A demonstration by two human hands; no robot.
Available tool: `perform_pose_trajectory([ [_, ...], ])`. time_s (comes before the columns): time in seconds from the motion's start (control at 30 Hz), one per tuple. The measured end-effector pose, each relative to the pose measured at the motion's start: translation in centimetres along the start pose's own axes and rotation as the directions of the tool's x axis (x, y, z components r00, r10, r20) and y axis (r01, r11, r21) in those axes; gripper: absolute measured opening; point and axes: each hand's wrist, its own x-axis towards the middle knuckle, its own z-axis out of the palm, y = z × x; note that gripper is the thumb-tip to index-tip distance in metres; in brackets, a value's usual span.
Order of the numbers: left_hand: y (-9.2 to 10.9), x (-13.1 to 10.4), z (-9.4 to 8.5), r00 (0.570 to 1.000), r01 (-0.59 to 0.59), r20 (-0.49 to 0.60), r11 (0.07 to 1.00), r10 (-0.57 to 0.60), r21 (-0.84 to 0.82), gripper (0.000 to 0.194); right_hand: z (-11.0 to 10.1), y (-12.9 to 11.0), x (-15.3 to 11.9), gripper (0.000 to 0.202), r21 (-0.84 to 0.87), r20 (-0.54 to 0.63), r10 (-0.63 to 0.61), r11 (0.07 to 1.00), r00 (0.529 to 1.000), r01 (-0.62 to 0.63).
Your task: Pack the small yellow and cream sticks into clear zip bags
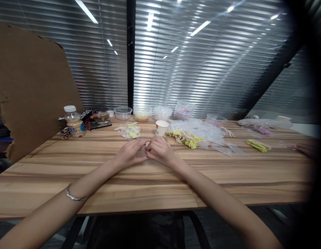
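Note:
My left hand (131, 153) and my right hand (161, 151) meet over the middle of the table, fingertips bent together in a pinch. A small reddish spot shows between them, and what they hold is too small and hidden to name. Just beyond the fingers stands a white paper cup (161, 128). To its right lies a pile of yellow-green and pale sticks (185, 137). Left of the cup are small clear bags (131, 132) with yellow-green pieces inside.
Clear plastic bags (202, 130) spread behind the sticks. Plastic tubs (123, 112) line the back, below the blinds. A bottle (73, 122) stands left, near a cardboard panel (33, 79). At right lie a yellow-green bundle (258, 145) and another person's hand (307, 149).

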Motion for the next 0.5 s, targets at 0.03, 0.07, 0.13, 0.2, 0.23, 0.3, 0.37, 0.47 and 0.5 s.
perform_pose_trajectory([
  [0.03, -0.01, 0.00, 0.00, 1.000, -0.019, 0.006, 1.000, 0.019, -0.007, 0.059, 0.01, -0.03, 0.05, 0.012, -0.019, -0.004, -0.021, 1.000, 1.000, 0.021],
  [0.07, -0.02, -0.02, 0.00, 0.999, -0.031, 0.008, 0.999, 0.031, -0.010, 0.058, 0.02, -0.04, 0.09, 0.013, -0.036, -0.014, -0.045, 0.998, 0.999, 0.044],
  [0.13, -0.08, -0.07, 0.02, 0.999, -0.041, -0.006, 0.999, 0.041, -0.009, 0.057, 0.06, 0.00, 0.15, 0.013, -0.060, -0.043, -0.088, 0.995, 0.995, 0.085],
  [0.2, -0.17, -0.14, 0.05, 0.999, -0.045, -0.026, 0.999, 0.045, -0.005, 0.058, 0.09, 0.07, 0.16, 0.015, -0.070, -0.061, -0.109, 0.992, 0.992, 0.104],
  [0.23, -0.22, -0.18, 0.06, 0.998, -0.049, -0.034, 0.999, 0.049, -0.002, 0.058, 0.09, 0.11, 0.16, 0.015, -0.067, -0.060, -0.110, 0.992, 0.992, 0.106],
  [0.3, -0.33, -0.26, 0.10, 0.997, -0.058, -0.048, 0.998, 0.058, 0.006, 0.059, 0.03, 0.13, 0.16, 0.015, -0.042, -0.040, -0.102, 0.994, 0.994, 0.100],
  [0.37, -0.45, -0.32, 0.13, 0.996, -0.066, -0.059, 0.998, 0.067, 0.015, 0.059, -0.08, 0.11, 0.18, 0.014, 0.007, -0.012, -0.083, 0.997, 0.996, 0.083],
  [0.47, -0.55, -0.37, 0.16, 0.997, -0.060, -0.055, 0.998, 0.060, 0.006, 0.059, -0.24, 0.10, 0.25, 0.013, 0.103, 0.026, -0.046, 0.994, 0.999, 0.043],
  [0.5, -0.54, -0.37, 0.17, 0.997, -0.050, -0.051, 0.999, 0.050, -0.005, 0.059, -0.28, 0.12, 0.28, 0.013, 0.134, 0.037, -0.034, 0.991, 0.999, 0.028],
])
